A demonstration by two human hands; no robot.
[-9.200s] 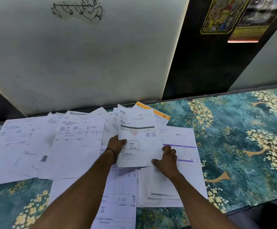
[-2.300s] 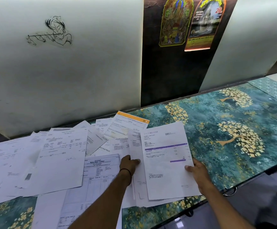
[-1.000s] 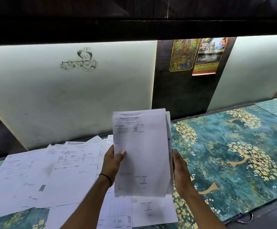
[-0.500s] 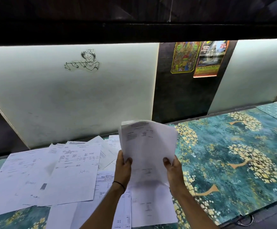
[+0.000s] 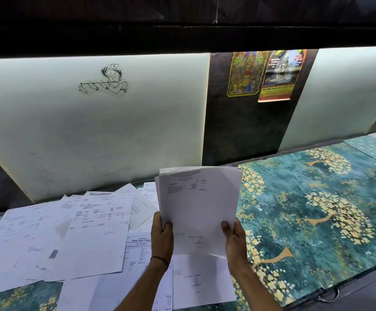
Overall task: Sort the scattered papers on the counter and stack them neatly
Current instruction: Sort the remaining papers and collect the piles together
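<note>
A small bundle of white printed papers [image 5: 197, 207] stands upright above the counter, held at its lower corners. My left hand [image 5: 162, 236] grips its lower left edge, a black band on the wrist. My right hand [image 5: 234, 236] grips the lower right edge. Under the bundle lies one sheet [image 5: 201, 281] flat on the counter. To the left, several loose printed sheets [image 5: 70, 234] lie scattered and overlapping, a large invoice-like page [image 5: 101, 230] on top.
The counter [image 5: 317, 212] has a glossy teal top with gold tree patterns, bare to the right of my hands. A pale backlit panel [image 5: 93, 131] rises behind the papers, with posters [image 5: 265, 75] on a dark strip. The front edge runs at lower right.
Since two seconds ago I have lifted a gathered bundle off the counter and stood it upright. In the last second both hands slid down to its lower corners and the bundle dropped a little.
</note>
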